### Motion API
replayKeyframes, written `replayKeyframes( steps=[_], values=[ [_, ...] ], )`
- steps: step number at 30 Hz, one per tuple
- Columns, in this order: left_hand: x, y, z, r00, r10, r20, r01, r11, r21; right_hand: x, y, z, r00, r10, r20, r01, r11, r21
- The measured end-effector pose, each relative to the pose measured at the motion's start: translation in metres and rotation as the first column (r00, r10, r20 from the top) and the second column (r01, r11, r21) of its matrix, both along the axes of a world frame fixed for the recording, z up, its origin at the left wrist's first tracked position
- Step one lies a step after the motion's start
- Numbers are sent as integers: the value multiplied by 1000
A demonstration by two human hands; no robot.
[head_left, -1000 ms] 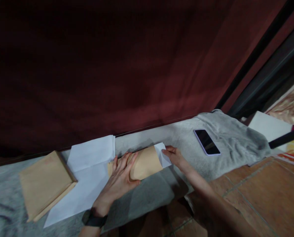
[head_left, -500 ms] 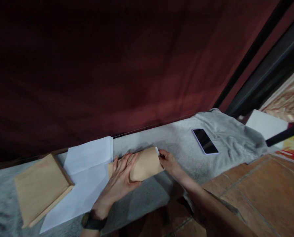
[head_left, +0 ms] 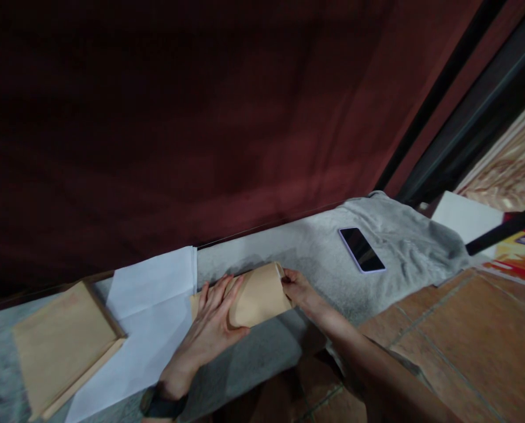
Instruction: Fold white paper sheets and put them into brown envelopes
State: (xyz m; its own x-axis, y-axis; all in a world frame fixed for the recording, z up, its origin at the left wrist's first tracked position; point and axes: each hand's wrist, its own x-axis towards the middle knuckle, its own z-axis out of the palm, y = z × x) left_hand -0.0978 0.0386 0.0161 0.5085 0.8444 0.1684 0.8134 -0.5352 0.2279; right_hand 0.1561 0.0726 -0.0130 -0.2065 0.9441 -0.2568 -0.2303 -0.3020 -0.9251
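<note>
A brown paper envelope [head_left: 262, 295] lies on the grey cloth [head_left: 319, 252], its right end bulging slightly. My left hand [head_left: 216, 323] rests flat across the envelope's left part, fingers spread and pointing away from me. At the right end, the curled fingers of my right hand [head_left: 295, 288] grip the envelope's edge by its mouth; my fingertips are partly hidden there. Left of the envelope, white paper sheets [head_left: 157, 317] with a crease across them lie on the cloth. A stack of brown envelopes [head_left: 69, 341] overlaps their left side.
A phone [head_left: 362, 249] in a purple-edged case lies to the right on the cloth. Behind hangs a dark red curtain [head_left: 245, 147]. Tiled floor [head_left: 487, 329] shows at the lower right. A dark pole [head_left: 438, 88], a white board [head_left: 465, 217] and a colourful print [head_left: 522, 252] stand farther right.
A white edge that showed at the envelope's right end is now out of sight, and the end looks rounder. Both hands keep nearly the same places; the view has shifted slightly.
</note>
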Motion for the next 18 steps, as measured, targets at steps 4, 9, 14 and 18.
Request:
replayKeyframes(
  steps=[4, 9, 14, 18],
  values=[
    [0, 0, 0, 1000, 2, 5, -2, 1000, -13, 1, -4, 6, 1000, 6, -19, -7, 1000, -9],
    [3, 1, 8, 975, 109, 196, -125, 990, 71, 4, -2, 15, 988, -112, -102, 113, 994, 6],
    [21, 1, 8, 472, 477, 741, -609, 784, -117, 6, 4, 12, 951, -274, -145, 279, 960, 16],
    [52, -8, -5, -108, 750, 653, -68, 650, -757, -4, -2, 9, 941, -308, -143, 313, 950, 9]
  ],
)
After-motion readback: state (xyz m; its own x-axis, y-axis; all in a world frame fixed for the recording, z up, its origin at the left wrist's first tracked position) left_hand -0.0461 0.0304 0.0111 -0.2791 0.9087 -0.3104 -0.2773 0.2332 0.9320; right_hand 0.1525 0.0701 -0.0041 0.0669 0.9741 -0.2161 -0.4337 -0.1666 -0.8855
